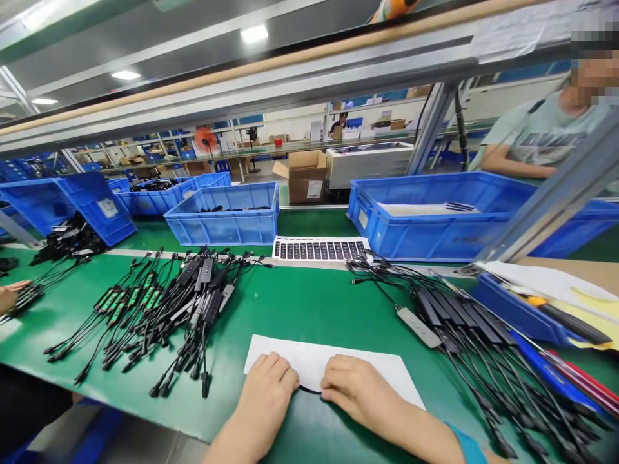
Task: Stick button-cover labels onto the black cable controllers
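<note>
From here I have my left hand (267, 388) and right hand (356, 386) close together, both curled and narrow, fingertips down on a white paper sheet (329, 364). Between them runs a thin black cable (310, 389), which they appear to pinch, though the fingers hide most of it and I can't see its ends. So the work in hand is this one cable, lying on the sheet at the near edge of the green workbench (300, 309).

To my left lies a spread of black cables with green parts (145, 309). To my right is a heap of cables with flat black boxes (459, 322), and one grey box (412, 326) sits at its edge. Ahead are a sheet of black-and-white labels (319, 249) and blue plastic crates (222, 216). A blue tray holding papers (517, 303) sits at right. At far left, another person's hand (8, 296) reaches in over more cables.
</note>
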A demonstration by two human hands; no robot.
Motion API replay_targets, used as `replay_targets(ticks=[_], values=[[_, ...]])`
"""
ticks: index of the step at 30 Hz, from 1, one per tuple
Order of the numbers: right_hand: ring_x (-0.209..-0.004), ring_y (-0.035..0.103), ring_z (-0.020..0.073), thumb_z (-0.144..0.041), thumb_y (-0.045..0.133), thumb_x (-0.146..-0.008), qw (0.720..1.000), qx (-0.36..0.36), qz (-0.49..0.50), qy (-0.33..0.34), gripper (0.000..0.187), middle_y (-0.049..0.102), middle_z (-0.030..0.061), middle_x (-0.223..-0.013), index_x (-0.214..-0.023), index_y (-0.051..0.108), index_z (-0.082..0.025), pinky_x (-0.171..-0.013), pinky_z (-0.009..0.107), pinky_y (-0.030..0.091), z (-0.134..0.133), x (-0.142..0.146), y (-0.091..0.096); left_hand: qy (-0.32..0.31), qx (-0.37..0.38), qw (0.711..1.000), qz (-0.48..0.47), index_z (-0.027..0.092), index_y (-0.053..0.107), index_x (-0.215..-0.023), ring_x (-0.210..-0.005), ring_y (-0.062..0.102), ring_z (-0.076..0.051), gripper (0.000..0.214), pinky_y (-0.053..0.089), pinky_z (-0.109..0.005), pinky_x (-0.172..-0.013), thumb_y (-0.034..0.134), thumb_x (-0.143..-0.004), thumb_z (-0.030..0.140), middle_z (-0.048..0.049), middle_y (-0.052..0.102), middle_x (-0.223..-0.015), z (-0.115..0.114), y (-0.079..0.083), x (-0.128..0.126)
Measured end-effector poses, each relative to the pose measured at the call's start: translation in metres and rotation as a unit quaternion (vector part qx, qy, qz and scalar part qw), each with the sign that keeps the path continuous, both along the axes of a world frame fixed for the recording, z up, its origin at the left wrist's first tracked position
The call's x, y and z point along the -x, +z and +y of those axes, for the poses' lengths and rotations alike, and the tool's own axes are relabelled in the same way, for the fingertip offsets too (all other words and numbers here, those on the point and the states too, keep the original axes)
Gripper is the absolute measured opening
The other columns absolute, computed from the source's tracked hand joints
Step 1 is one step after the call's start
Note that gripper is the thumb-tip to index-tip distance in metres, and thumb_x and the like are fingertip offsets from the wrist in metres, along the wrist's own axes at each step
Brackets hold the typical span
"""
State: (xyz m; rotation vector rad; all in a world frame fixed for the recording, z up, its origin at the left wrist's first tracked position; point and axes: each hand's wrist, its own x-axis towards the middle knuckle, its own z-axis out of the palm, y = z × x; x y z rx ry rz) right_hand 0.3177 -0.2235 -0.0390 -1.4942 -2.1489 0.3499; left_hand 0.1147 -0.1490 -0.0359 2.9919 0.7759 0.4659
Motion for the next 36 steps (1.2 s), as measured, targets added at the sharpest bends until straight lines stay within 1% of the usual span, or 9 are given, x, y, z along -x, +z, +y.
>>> replay_targets(ticks=[3,6,10,14,18,21,26,30,36], values=[[-0.069,0.059,0.0155,-0.01,0.058,-0.081,0.994,0.085,0.06,-0.046,0.017,0.065,0.004,-0.073,-0.072,0.07,-0.017,-0.062,0.023,0.039,-0.001,0.005,0.007,0.035,0.097,0.989,0.11,0.017,0.063,-0.084,-0.082,0.059,-0.021,0.019,0.043,-0.032,-0.07,0.046,-0.093,0.014,-0.0051,0.066,-0.086,0.001,0.013,-0.005],[-0.065,0.058,0.0149,-0.006,0.055,-0.074,0.983,0.147,0.078,-0.081,0.02,0.067,0.0035,-0.07,-0.069,0.071,-0.016,-0.06,0.023,0.038,0.005,0.007,0.018,0.043,0.155,0.976,0.148,0.015,0.063,-0.089,-0.086,0.061,-0.023,0.022,0.045,-0.033,-0.074,0.041,-0.094,0.015,-0.0083,0.067,-0.092,0.007,0.025,-0.01],[-0.055,0.055,0.0133,-0.005,0.055,-0.064,0.954,0.268,0.092,-0.095,0.02,0.065,0.0018,-0.058,-0.063,0.073,-0.013,-0.053,0.02,0.036,0.023,0.003,0.025,-0.005,0.169,0.973,0.158,0.015,0.063,-0.092,-0.082,0.063,-0.023,0.021,0.046,-0.032,-0.072,0.041,-0.093,0.016,-0.0091,0.067,-0.088,0.016,0.033,-0.013],[-0.054,0.055,0.0119,-0.004,0.056,-0.06,0.942,0.314,0.098,-0.061,0.02,0.064,-0.0002,-0.055,-0.062,0.074,-0.013,-0.049,0.017,0.036,0.038,-0.004,0.027,-0.074,0.19,0.967,0.152,0.021,0.063,-0.094,-0.092,0.062,-0.018,0.011,0.045,-0.025,-0.077,0.054,-0.089,0.025,-0.0022,0.068,-0.095,0.021,0.034,-0.022],[-0.052,0.052,0.0112,-0.007,0.057,-0.061,0.947,0.309,0.079,-0.049,0.018,0.062,-0.0012,-0.053,-0.061,0.073,-0.013,-0.048,0.018,0.034,0.038,-0.01,0.034,-0.069,0.181,0.967,0.163,0.018,0.064,-0.086,-0.085,0.064,-0.021,0.018,0.046,-0.028,-0.075,0.048,-0.092,0.025,-0.0052,0.069,-0.088,0.02,0.032,-0.034],[-0.052,0.049,0.0115,-0.009,0.056,-0.064,0.961,0.266,0.048,-0.06,0.017,0.062,-0.0001,-0.054,-0.061,0.072,-0.014,-0.051,0.021,0.031,0.029,-0.015,0.037,-0.052,0.165,0.969,0.177,0.015,0.063,-0.091,-0.081,0.064,-0.025,0.023,0.047,-0.033,-0.071,0.04,-0.093,0.018,-0.0108,0.068,-0.089,0.016,0.032,-0.038],[-0.064,0.054,0.0143,-0.006,0.052,-0.071,0.971,0.215,0.023,-0.099,0.022,0.069,0.0044,-0.068,-0.069,0.072,-0.015,-0.061,0.024,0.032,0.02,-0.015,0.026,-0.061,0.151,0.968,0.191,0.014,0.06,-0.103,-0.09,0.063,-0.028,0.024,0.05,-0.038,-0.076,0.04,-0.094,0.023,-0.0125,0.066,-0.098,0.012,0.036,-0.048],[-0.058,0.052,0.0129,-0.011,0.049,-0.078,0.965,0.229,0.039,-0.122,0.023,0.067,0.0038,-0.065,-0.071,0.071,-0.013,-0.055,0.022,0.031,0.023,-0.014,0.019,-0.045,0.139,0.97,0.196,0.013,0.062,-0.104,-0.097,0.061,-0.027,0.03,0.049,-0.038,-0.083,0.038,-0.097,0.03,-0.0121,0.065,-0.102,0.015,0.036,-0.062],[-0.055,0.05,0.0101,-0.012,0.058,-0.072,0.961,0.259,0.051,-0.082,0.013,0.061,-0.0019,-0.058,-0.07,0.071,-0.014,-0.05,0.018,0.03,0.013,-0.04,0.038,-0.035,0.122,0.968,0.218,0.011,0.063,-0.1,-0.096,0.063,-0.029,0.025,0.05,-0.038,-0.079,0.044,-0.095,0.026,-0.0137,0.067,-0.1,0.017,0.028,-0.073]])
